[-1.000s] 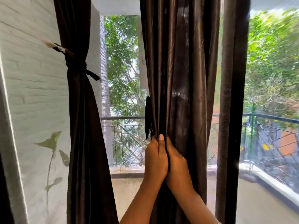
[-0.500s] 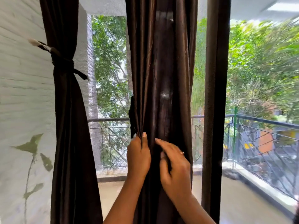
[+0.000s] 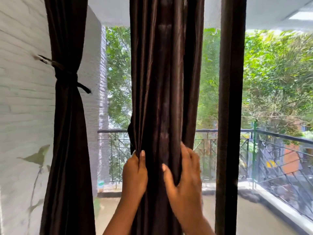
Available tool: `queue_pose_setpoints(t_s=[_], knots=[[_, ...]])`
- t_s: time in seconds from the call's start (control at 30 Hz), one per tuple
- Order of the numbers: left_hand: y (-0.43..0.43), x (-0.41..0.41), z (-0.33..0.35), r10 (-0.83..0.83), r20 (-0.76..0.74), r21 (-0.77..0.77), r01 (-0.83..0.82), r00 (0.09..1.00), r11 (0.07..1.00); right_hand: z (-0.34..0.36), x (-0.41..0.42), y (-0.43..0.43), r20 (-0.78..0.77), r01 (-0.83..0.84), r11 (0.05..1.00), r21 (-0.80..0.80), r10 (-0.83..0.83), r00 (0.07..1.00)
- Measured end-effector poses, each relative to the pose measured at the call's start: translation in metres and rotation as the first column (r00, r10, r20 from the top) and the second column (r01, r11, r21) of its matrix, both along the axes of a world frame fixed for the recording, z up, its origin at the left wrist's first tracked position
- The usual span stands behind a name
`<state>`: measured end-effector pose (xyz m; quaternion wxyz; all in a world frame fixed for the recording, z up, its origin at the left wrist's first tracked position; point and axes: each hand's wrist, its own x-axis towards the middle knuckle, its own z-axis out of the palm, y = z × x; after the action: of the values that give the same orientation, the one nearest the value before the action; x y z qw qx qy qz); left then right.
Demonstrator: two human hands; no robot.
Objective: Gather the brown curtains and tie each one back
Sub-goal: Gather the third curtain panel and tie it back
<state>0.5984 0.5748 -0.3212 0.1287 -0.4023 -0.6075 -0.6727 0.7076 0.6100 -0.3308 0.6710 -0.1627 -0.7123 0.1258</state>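
**Middle brown curtain held bunched in both hands**

The middle brown curtain (image 3: 162,82) is hung just left of the dark door frame (image 3: 232,116), with its folds drawn together. Its edge farthest from the frame is pinched by the left hand (image 3: 135,173), thumb pressed upright on the fabric. The folds nearer the frame are clasped by the right hand (image 3: 184,177), thumb in front and fingers curled behind. Farther left of the frame, against the white brick wall (image 3: 22,107), a second brown curtain (image 3: 67,150) is cinched by a tieback (image 3: 66,77).
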Motion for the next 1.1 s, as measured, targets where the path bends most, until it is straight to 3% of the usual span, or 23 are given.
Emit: queue_pose_setpoints(t_s=[0.17,0.27,0.37,0.57,0.7,0.77,0.87,0.93,1.0,1.1], knots=[[-0.004,0.004,0.0,0.022,0.02,-0.032,-0.021,1.0,0.999,-0.008,-0.019,0.006,0.343,-0.099,0.991,-0.091,0.125,0.931],[-0.004,0.008,0.0,0.043,0.006,-0.043,-0.043,0.999,0.998,-0.012,-0.028,0.016,0.461,-0.195,0.974,-0.115,0.226,0.858],[0.003,0.011,-0.001,0.054,-0.015,-0.048,-0.055,0.998,0.997,-0.016,-0.042,0.02,0.509,-0.25,0.957,-0.15,0.291,0.81],[0.007,0.021,-0.002,-0.022,0.013,-0.055,0.023,1.0,0.998,-0.018,-0.052,0.019,0.449,-0.36,0.9,-0.245,0.434,0.781],[0.014,0.017,0.001,0.074,0.078,-0.087,-0.067,0.994,0.994,-0.02,-0.038,0.03,0.576,-0.38,0.907,-0.184,0.413,0.706],[0.014,0.013,0.002,0.123,0.094,-0.088,-0.115,0.988,0.989,-0.016,-0.026,0.031,0.514,-0.417,0.902,-0.113,0.412,0.752],[0.014,0.011,0.001,0.157,0.077,-0.088,-0.15,0.985,0.985,-0.012,-0.015,0.035,0.109,-0.275,0.959,0.062,0.267,0.957],[0.015,0.012,0.003,0.176,0.074,-0.093,-0.169,0.982,0.981,-0.003,-0.013,0.044,-0.078,-0.188,0.981,0.052,0.192,0.978],[0.015,0.013,0.003,0.172,0.072,-0.101,-0.165,0.982,0.981,0.006,-0.014,0.057,-0.055,-0.217,0.97,-0.113,0.212,0.976],[0.017,0.017,0.002,0.158,0.063,-0.106,-0.151,0.985,0.983,0.006,-0.016,0.069,0.151,-0.252,0.904,-0.345,0.319,0.936]])
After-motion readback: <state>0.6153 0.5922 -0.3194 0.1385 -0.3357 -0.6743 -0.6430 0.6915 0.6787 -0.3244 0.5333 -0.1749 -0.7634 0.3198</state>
